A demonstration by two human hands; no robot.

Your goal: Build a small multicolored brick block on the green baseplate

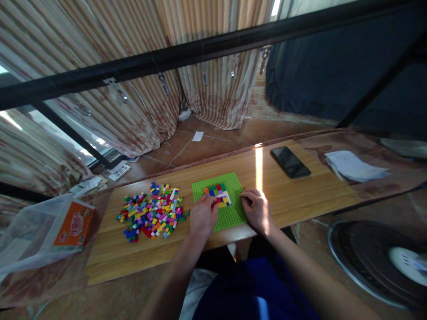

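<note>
A green studded baseplate [230,218] lies on the wooden board before me. Near its middle stands a patch of toy bricks [220,190] in red, green, blue, white, orange and yellow. My left hand [204,213] is over the plate's left side, its fingers pinched on a small red brick [218,201] at the patch's near left edge. Whether that brick touches the patch I cannot tell. My right hand [256,208] rests at the plate's right edge with its fingers curled together; what they hold, if anything, is hidden.
Loose bricks [156,211] in many colours lie heaped on the board's left. A clear plastic box [40,235] with an orange label stands beyond the left end. A black phone [290,162] and white papers [353,165] lie to the right. A dark metal rail [200,54] crosses behind.
</note>
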